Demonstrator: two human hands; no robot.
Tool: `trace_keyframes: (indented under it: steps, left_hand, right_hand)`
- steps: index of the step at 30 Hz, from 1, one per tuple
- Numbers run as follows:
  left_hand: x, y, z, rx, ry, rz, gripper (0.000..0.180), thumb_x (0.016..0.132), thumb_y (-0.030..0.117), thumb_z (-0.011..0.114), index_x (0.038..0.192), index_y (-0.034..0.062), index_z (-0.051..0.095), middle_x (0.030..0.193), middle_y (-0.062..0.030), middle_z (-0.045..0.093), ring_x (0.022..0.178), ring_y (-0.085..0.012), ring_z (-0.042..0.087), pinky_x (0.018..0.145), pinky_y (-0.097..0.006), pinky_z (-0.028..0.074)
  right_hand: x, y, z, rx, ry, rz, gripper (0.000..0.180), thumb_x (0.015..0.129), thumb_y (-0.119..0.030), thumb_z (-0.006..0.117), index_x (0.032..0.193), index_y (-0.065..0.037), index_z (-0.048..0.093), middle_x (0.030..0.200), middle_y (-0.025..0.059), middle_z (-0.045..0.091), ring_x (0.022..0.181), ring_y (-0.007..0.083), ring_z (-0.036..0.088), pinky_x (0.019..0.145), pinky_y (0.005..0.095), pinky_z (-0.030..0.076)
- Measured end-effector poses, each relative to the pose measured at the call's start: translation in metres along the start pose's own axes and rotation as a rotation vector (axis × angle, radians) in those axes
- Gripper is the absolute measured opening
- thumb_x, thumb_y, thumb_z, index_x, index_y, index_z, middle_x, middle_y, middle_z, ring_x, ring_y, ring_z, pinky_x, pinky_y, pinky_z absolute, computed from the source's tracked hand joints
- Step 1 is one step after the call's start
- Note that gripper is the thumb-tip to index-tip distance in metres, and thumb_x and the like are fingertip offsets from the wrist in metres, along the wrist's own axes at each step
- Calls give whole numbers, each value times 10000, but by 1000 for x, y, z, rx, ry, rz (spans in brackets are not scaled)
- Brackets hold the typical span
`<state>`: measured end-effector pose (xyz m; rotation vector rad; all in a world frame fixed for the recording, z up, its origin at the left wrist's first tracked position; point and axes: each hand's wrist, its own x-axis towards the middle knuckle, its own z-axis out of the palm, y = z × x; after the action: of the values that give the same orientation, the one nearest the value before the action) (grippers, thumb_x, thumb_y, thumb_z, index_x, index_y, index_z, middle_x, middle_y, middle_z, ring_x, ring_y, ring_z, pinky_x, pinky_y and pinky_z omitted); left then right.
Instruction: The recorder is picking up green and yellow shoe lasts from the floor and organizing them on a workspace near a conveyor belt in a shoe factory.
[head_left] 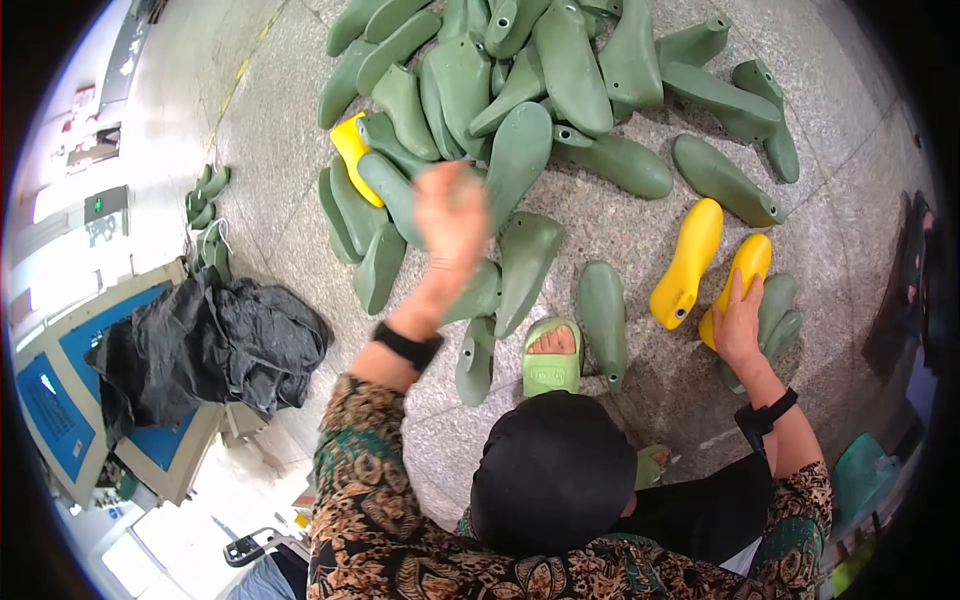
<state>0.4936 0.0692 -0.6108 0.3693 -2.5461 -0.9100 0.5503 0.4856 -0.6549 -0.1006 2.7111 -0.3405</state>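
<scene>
Green shoe lasts (575, 75) lie in a heap on the floor in front of me. My left hand (452, 215) is over the near side of the heap, smeared by motion, so its fingers do not show clearly. Beneath and beside it are more green lasts; whether it touches one I cannot tell. On the right, my right hand (738, 318) grips a yellow shoe last (750, 258) near its lower end. Another yellow last (687, 265) lies just left of it, and a few green lasts (780, 310) rest to its right. A third yellow last (357, 158) sits at the heap's left edge.
A single green last (602, 320) lies beside my green slipper (551, 360). At the left, a black plastic sheet (225, 340) covers part of a blue-and-cream machine (75, 400). Further left-back stands a small group of green lasts (205, 195). A teal object (865, 475) is at the lower right.
</scene>
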Motion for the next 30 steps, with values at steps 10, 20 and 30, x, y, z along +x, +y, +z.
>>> trace_keyframes:
  steps: [10, 20, 30]
  left_hand:
    - [52, -231, -86, -582, -267, -1054, 328, 891, 247, 565, 1111, 12, 501, 977, -118, 593, 807, -211, 609, 738, -320, 517]
    - [68, -236, -52, -38, -251, -816, 395, 769, -17, 539, 1154, 47, 472, 946, -40, 579, 767, -151, 573, 632, -268, 468]
    - [113, -243, -40, 400, -97, -984, 182, 780, 134, 603, 878, -19, 614, 688, -119, 629, 552, -231, 643, 479, -374, 539]
  right_hand:
    - [2, 5, 8, -41, -12, 28, 739, 713, 5, 632, 1360, -43, 280, 1361, 354, 157, 1261, 498, 228, 1053, 433, 272]
    - [4, 1, -7, 55, -9, -15, 672, 745, -35, 612, 1338, -3, 298, 1314, 395, 179, 1241, 545, 196, 1036, 502, 261]
    - [2, 12, 17, 91, 42, -27, 743, 677, 25, 604, 1349, -12, 289, 1328, 385, 175, 1242, 533, 219, 1047, 477, 250]
